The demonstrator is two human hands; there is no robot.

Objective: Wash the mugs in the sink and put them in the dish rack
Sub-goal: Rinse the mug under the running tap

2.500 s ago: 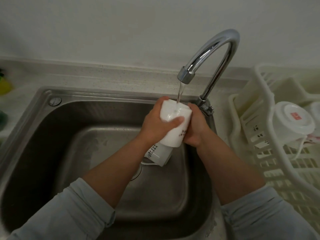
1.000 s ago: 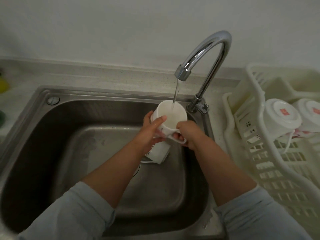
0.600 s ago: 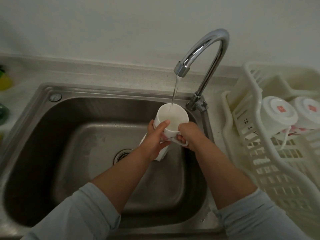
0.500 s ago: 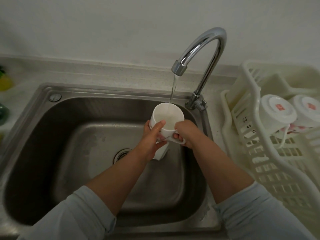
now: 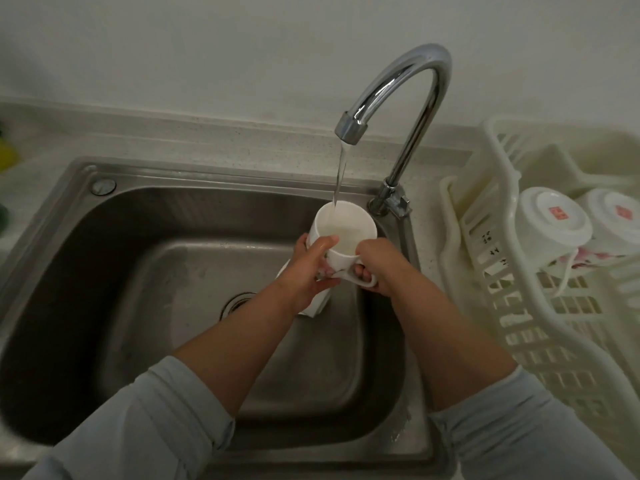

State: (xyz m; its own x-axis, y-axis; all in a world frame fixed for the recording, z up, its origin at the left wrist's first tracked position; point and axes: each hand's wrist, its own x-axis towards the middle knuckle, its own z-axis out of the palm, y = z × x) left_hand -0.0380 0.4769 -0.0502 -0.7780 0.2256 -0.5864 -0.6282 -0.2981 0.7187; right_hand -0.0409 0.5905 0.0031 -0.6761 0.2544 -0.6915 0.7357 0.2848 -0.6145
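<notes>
A white mug point(image 5: 347, 227) stands upright over the sink point(image 5: 104, 237), a thin stream of water point(image 5: 339, 174) from the faucet point(image 5: 420, 84) running into it. The left hand point(image 5: 310, 271) wraps its side, thumb at the rim; the right hand point(image 5: 379, 268) curls fingers through the handle, hiding most of it. A second mug point(image 5: 317, 305) in the basin shows only slivers behind the left wrist. The dish rack point(image 5: 485, 271) is cut off at the right edge, holding two upturned mugs point(image 5: 550, 225).

Second mug point(image 5: 317, 304) mostly behind the left hand point(image 5: 308, 271); dish rack point(image 5: 540, 327) partly beyond the right edge.
</notes>
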